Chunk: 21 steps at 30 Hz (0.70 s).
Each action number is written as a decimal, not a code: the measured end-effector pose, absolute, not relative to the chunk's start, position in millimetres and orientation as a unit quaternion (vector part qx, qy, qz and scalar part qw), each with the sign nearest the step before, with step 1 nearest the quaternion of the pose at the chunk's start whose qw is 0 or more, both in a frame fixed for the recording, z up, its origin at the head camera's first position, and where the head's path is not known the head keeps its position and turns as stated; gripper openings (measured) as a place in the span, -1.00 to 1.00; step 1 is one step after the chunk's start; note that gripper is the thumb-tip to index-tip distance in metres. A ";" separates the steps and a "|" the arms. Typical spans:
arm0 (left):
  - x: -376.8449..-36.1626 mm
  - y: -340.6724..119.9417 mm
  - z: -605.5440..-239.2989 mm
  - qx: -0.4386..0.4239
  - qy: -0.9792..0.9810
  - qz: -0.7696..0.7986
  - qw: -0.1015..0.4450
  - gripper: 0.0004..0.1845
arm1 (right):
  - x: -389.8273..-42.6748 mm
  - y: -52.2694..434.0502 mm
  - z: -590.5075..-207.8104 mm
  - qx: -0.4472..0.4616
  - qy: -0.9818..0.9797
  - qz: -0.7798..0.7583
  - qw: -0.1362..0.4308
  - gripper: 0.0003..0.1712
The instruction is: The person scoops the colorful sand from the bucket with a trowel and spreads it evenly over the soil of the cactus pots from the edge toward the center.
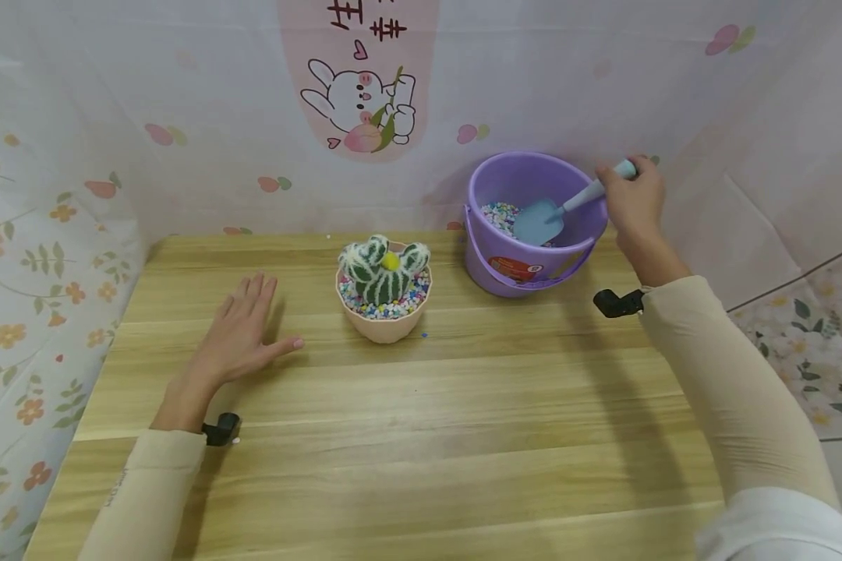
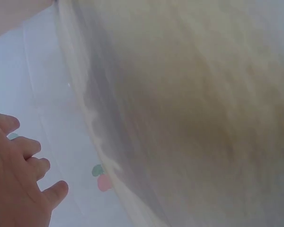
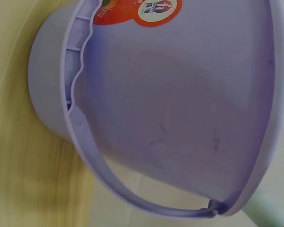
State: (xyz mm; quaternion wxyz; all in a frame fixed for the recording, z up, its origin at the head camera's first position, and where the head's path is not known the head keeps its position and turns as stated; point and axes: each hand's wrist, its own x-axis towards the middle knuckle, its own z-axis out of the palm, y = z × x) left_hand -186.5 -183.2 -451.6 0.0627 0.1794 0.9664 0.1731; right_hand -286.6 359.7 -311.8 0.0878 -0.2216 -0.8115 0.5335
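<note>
This looks like a small staged craft corner in a home rather than a workshop. A wooden table (image 1: pixel 407 421) is walled in by hung cloth (image 1: pixel 182 93) (cartoon rabbit (image 1: pixel 361 97), peaches, orange flowers), with floral floor tiles (image 1: pixel 835 343) beyond.

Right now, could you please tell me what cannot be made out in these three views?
- Head view: how deep the pebbles lie; the purple bucket wall hides them.
- Left wrist view: the table is a blur; the left hand is cut off by the edge.
- Right wrist view: the scoop handle runs off the frame; the bucket hides its blade.
</note>
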 end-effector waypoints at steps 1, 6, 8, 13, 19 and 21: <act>-186.6 -183.9 -452.1 0.180 0.967 0.168 0.061 0.17 | -285.3 360.9 -311.9 -0.220 -0.815 0.530 0.083 -0.17; -185.1 -188.5 -452.8 0.184 0.971 0.142 0.050 0.17 | -276.1 362.8 -311.3 -0.196 -0.846 0.491 0.069 -0.10; -183.3 -191.2 -452.8 0.183 0.972 0.137 0.048 0.16 | -270.8 359.8 -311.0 -0.173 -0.871 0.455 0.069 -0.09; -179.2 -198.0 -454.1 0.179 0.974 0.130 0.052 0.14 | -256.3 348.8 -311.0 -0.084 -0.929 0.345 0.100 -0.07; -178.3 -199.6 -455.0 0.175 0.975 0.122 0.062 0.11 | -238.2 343.2 -312.5 -0.029 -0.969 0.211 0.128 -0.04; -178.3 -199.8 -455.4 0.170 0.976 0.123 0.063 0.10 | -230.6 341.9 -313.7 -0.014 -0.977 0.172 0.128 -0.03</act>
